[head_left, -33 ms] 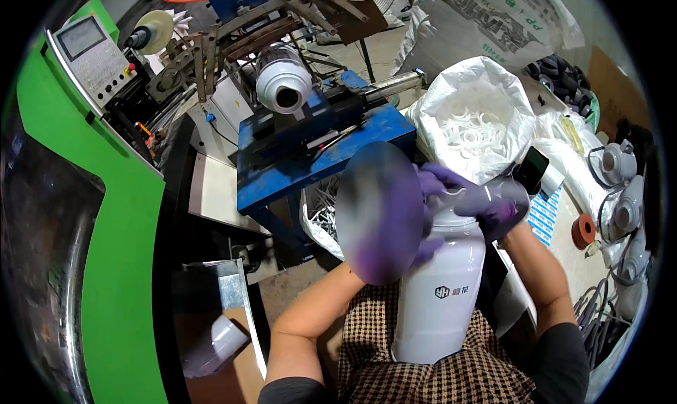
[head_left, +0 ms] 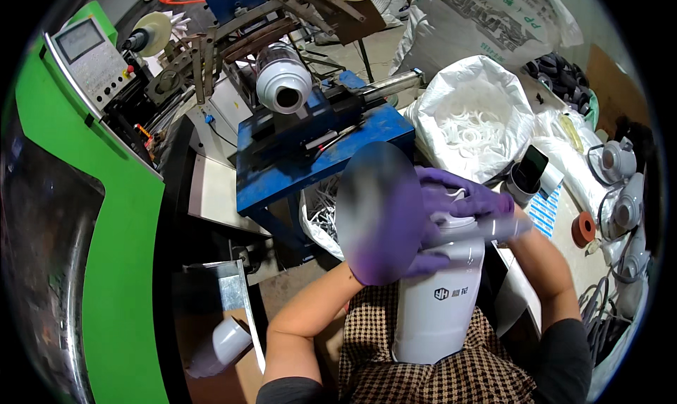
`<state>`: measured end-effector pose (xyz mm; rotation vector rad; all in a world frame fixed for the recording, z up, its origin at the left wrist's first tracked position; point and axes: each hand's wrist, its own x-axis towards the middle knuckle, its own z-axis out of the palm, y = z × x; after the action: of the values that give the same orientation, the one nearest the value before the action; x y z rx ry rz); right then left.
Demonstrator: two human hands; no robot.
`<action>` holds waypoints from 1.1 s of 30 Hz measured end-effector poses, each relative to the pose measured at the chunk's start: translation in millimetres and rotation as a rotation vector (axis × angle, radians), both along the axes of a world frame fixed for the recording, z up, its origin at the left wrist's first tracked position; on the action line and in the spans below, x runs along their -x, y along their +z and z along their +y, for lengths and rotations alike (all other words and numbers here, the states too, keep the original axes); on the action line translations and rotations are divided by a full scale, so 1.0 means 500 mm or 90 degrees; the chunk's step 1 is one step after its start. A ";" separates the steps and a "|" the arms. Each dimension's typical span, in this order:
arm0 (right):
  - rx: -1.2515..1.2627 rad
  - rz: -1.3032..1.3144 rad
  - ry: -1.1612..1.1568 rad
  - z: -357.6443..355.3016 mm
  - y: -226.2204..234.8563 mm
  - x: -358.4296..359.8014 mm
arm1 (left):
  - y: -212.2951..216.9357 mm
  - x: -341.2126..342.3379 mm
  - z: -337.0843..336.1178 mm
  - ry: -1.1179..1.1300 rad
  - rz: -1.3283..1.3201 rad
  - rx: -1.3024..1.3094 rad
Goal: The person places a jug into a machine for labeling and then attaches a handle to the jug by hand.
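Shift: the purple-gloved right hand (head_left: 479,199) has been brought inward, across the top of the white container (head_left: 438,316).
Container: rested mid-apron, on the checked apron (head_left: 370,340); top carried past its upper edge.
Right: fingers spread; grasp cannot be told.
Left hand (head_left: 397,224): partly blurred; fingers laid against the container; grip cannot be told.
Grey strip (head_left: 497,228): blurred, seen just below the right hand.

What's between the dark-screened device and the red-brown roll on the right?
Head view: a white block-like item by the dark-screened device, then the blue-and-white sheet, then pale tabletop before the red-brown roll.
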<state>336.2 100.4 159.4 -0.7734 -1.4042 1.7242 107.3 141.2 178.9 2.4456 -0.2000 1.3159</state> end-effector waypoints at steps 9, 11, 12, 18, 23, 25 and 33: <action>-0.171 -0.003 0.125 0.032 0.039 -0.005 | -0.032 -0.011 -0.044 0.002 -0.123 0.388; -0.192 -0.100 0.100 0.042 0.039 -0.009 | -0.053 -0.029 -0.040 0.032 -0.239 0.406; -0.131 -0.077 0.096 0.038 0.041 -0.002 | -0.088 -0.027 -0.014 0.028 -0.248 0.355; 0.013 0.139 0.032 0.008 0.018 0.055 | -0.106 0.024 0.031 -0.182 -0.113 0.770; -0.334 -0.047 0.076 0.060 -0.072 0.017 | -0.006 0.031 -0.015 -0.010 0.081 0.242; 0.018 0.141 0.140 0.056 -0.051 0.047 | -0.001 0.045 -0.037 0.003 0.063 0.001; -0.096 0.121 0.203 0.065 -0.032 0.042 | 0.020 0.060 -0.083 -0.023 -0.019 -0.181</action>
<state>315.1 132.7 143.5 -0.3048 -1.5653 1.8477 77.3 99.7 189.0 2.6394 -0.4663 1.3922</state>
